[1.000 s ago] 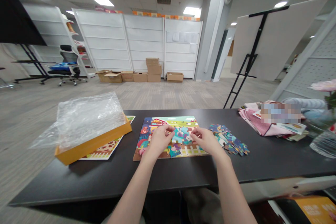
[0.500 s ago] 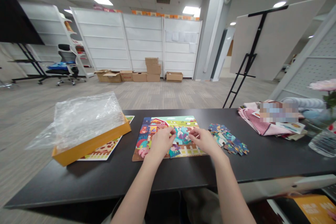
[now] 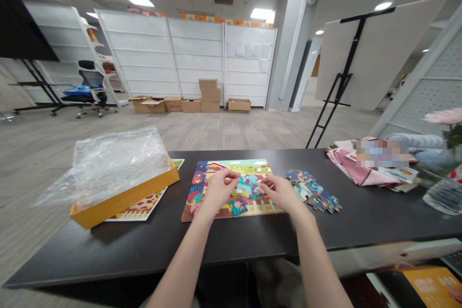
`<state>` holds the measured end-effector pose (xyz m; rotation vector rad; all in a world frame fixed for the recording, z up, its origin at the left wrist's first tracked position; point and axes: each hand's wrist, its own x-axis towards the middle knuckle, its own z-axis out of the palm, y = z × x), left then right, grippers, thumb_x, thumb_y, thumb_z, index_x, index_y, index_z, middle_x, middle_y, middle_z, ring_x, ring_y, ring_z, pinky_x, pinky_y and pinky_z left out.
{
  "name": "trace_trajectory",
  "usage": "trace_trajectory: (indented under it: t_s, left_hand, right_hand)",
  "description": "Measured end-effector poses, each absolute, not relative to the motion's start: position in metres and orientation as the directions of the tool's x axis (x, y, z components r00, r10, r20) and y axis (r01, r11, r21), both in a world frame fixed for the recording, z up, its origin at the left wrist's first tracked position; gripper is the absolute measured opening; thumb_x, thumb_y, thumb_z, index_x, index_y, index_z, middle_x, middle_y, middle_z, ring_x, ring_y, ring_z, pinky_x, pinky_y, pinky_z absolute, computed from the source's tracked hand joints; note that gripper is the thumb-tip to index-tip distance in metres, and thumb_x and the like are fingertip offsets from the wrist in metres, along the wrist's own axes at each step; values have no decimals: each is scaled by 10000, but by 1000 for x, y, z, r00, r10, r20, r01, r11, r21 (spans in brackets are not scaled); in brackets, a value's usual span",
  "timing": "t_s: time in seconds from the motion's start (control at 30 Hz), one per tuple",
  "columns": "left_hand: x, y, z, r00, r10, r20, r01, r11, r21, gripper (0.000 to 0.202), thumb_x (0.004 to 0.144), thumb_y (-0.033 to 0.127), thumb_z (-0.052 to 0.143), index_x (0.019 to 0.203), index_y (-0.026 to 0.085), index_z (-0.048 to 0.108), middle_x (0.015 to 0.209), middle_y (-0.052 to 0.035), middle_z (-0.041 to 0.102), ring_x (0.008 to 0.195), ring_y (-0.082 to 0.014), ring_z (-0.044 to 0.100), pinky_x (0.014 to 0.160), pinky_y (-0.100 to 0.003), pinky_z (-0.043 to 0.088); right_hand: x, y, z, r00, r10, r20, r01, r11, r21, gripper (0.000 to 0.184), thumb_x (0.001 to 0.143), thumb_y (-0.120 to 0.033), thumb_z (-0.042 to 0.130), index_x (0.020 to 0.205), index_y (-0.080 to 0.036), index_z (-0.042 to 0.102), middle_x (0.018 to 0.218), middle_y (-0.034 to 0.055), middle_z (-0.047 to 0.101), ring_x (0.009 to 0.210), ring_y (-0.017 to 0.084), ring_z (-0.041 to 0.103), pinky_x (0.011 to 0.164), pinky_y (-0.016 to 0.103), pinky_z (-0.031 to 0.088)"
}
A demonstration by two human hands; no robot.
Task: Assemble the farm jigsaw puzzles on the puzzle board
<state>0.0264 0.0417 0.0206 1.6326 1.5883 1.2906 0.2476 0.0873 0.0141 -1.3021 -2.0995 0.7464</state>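
Observation:
A colourful farm-scene jigsaw puzzle (image 3: 258, 167) lies partly assembled on the black table, with a red barn at its top and a white fence along its lower edge. Over its middle, my left hand (image 3: 221, 188) is closed in a pinch, its fingertips at the left side of some teal pieces (image 3: 246, 184). What it grips, if anything, is too small to make out. Facing it, my right hand (image 3: 280, 192) pinches what looks like a small puzzle piece (image 3: 258, 190) with a pale patch. Loose puzzle pieces (image 3: 315, 191) form a pile just right of the board.
An orange box (image 3: 126, 196) with clear plastic wrap (image 3: 121, 161) rests at the left on a printed picture sheet (image 3: 142, 208). Pink folded cloths (image 3: 355, 168) and a glass vase (image 3: 445, 195) with a flower stand at the right. The table (image 3: 144, 245) ends close to my body.
My left hand has shifted slightly up and left. Rabbit artwork visible between the hands earlier no longer shows; teal pieces show there. My right hand has barely moved.

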Motion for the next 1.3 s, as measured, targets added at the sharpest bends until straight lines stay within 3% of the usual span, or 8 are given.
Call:
trace_trajectory:
  t_s: [0.17, 0.33, 0.4, 0.5, 0.63, 0.83, 1.1, 1.3]
  left_hand:
    - [39, 39, 26, -157, 938, 310, 369, -236, 899, 127, 809, 291, 662, 841, 173, 699, 848, -47, 749, 720, -182, 718, 692, -276, 562]
    - [50, 38, 23, -97, 934, 343, 405, -278, 871, 123, 875, 244, 602, 951, 181, 677, 944, -45, 747, 739, -169, 726, 706, -277, 565]
    - [50, 38, 18, -40, 921, 387, 541, -305, 784, 162, 895, 200, 572, 1026, 182, 666, 1029, -61, 735, 856, -187, 723, 817, -317, 565]
    - [51, 36, 13, 150, 905, 399, 752, -366, 548, 193, 893, 217, 611, 1073, 182, 670, 1125, -89, 706, 1069, -246, 662, 977, -397, 508]
    - [56, 30, 13, 282, 901, 330, 848, -395, 354, 265, 870, 329, 689, 1103, 201, 692, 1157, -85, 702, 1130, -282, 613, 1021, -442, 466]
    - [61, 29, 17, 274, 920, 281, 887, -355, 294, 311, 898, 386, 659, 1152, 215, 711, 1220, -94, 700, 1140, -288, 611, 1012, -453, 470]
    - [56, 28, 19, 263, 920, 292, 898, -344, 275, 294, 912, 378, 641, 1127, 202, 736, 1197, -94, 719, 1116, -278, 640, 1012, -425, 480]
    - [50, 27, 16, 246, 918, 312, 904, -333, 269, 319, 908, 420, 644, 1127, 207, 734, 1174, -88, 725, 1113, -273, 636, 1010, -411, 479]
  right_hand:
    - [237, 78, 26, -402, 898, 176, 380, 339, -861, 321, 881, -460, 569, 975, -182, 698, 824, 43, 730, 690, 168, 660, 595, 253, 519]
    - [235, 80, 25, -336, 932, 137, 224, 221, -949, 345, 761, -416, 659, 1020, -189, 628, 750, 4, 691, 577, 146, 610, 508, 249, 502]
    - [243, 86, 21, -237, 961, 144, 251, 204, -946, 329, 760, -421, 628, 996, -192, 618, 734, 8, 694, 559, 153, 612, 478, 246, 477]
    - [259, 95, 15, -121, 975, 186, 415, 220, -883, 278, 775, -400, 574, 940, -183, 627, 687, 31, 704, 565, 173, 628, 481, 248, 433]
    - [273, 102, 9, -72, 981, 180, 585, 188, -789, 263, 777, -352, 551, 928, -164, 657, 709, 65, 737, 612, 198, 662, 545, 271, 438]
    - [272, 99, 12, -81, 984, 161, 655, 174, -736, 230, 793, -323, 566, 926, -167, 670, 775, 74, 766, 696, 211, 702, 627, 279, 466]
    - [270, 99, 7, -149, 986, 77, 657, 157, -738, 225, 824, -299, 575, 981, -171, 674, 724, 52, 750, 631, 194, 689, 577, 254, 462]
    - [262, 96, 8, -147, 983, 109, 762, 183, -622, 195, 807, -292, 642, 951, -176, 706, 777, 65, 755, 733, 209, 710, 658, 262, 465]
